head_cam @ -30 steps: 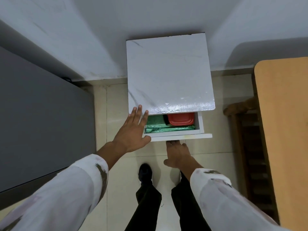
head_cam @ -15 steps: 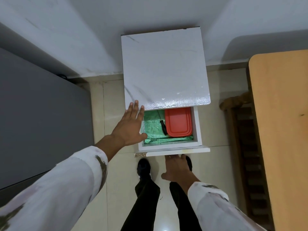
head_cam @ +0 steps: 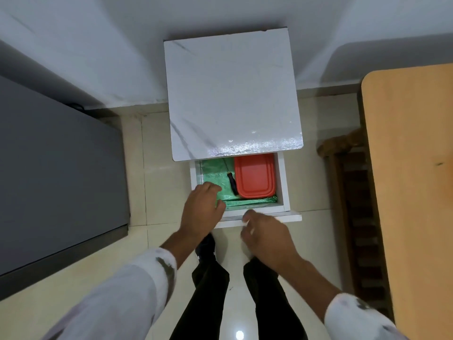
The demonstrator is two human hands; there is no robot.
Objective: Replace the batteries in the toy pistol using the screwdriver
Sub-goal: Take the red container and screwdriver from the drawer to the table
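The right hand [head_cam: 267, 238] is hovering loosely curled and empty just before the open drawer [head_cam: 284, 182]; the left hand [head_cam: 202, 209] is hanging over its near corner, fingers bent down, grip unclear. Beyond, the screwdriver [head_cam: 232, 184] is lying on green liner [head_cam: 210, 175] beside a red box [head_cam: 255, 176]

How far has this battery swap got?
Barely started. Done: the drawer stands open, showing the screwdriver beside a red box. In hand: the left hand reaches in towards it, holding nothing; the right hand is at the drawer front. Left: everything else; no toy pistol or batteries visible.
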